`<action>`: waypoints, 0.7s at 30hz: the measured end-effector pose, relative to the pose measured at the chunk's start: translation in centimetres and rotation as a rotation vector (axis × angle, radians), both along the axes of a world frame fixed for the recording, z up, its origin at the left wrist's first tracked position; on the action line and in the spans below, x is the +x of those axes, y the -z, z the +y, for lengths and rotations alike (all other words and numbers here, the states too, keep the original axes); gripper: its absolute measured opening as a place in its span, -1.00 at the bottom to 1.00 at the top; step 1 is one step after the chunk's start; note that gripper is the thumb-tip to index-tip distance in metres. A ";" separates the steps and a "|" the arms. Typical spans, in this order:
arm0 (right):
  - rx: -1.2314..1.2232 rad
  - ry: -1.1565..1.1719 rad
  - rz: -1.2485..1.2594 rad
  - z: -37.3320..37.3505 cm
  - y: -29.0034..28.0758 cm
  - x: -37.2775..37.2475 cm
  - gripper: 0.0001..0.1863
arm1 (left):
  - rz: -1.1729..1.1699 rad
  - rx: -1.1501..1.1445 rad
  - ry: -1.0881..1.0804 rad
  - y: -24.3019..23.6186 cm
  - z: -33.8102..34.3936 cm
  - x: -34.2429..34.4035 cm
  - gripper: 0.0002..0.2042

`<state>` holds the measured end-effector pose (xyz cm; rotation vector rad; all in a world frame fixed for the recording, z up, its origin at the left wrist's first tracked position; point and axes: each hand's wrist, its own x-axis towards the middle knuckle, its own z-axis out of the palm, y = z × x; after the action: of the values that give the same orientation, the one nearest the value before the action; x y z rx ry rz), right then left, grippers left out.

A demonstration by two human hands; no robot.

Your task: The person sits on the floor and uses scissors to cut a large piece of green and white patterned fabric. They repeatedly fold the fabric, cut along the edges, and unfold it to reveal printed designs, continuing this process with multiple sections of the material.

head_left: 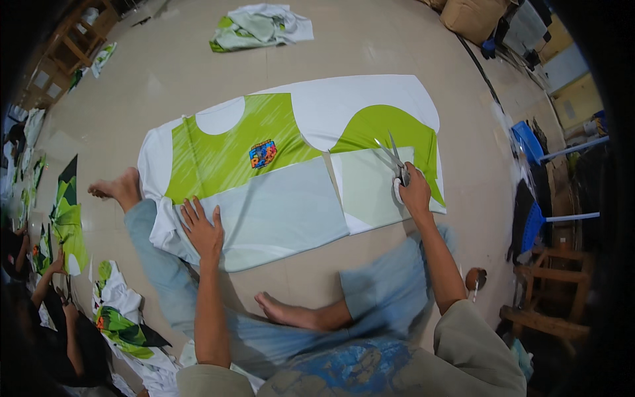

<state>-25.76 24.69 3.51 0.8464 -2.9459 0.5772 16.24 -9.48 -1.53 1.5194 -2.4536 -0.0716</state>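
In front of my legs a large piece of green and white printed fabric [218,155] is spread on the floor. Its near part is folded over, showing the pale underside [284,205]. A small colourful patch print [262,154] sits on the green area. My left hand [204,228] lies flat on the folded pale part at the left, fingers spread. My right hand [415,190] grips the handles of a pair of scissors [395,159] above the right part of the fabric. The scissor blades are apart and point away from me; whether they touch the cloth I cannot tell.
A crumpled fabric heap [261,28] lies farther off on the tiled floor. More green and white pieces [126,311] lie at the left, beside a co-worker's arms [49,284]. On the right are blue long-handled dustpans [529,142], a wooden stool [555,284] and a brown sack [473,18].
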 end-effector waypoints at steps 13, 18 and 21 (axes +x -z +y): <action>-0.626 -0.182 -1.476 -0.9 -4.1 10.4 -0.31 | 0.157 0.045 0.320 -2.0 4.2 -11.6 -0.25; -0.699 -0.085 -1.625 -2.5 -1.6 11.5 -0.41 | 0.175 0.070 0.456 -1.7 7.6 -15.8 -0.21; -0.628 -0.049 -1.486 -1.9 -1.8 11.5 -0.42 | 0.209 0.132 0.578 -2.4 12.3 -16.5 -0.17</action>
<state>-14.26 22.75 5.29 0.4218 -3.1001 2.9521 -0.28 2.77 0.88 0.7476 -2.6624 -0.4775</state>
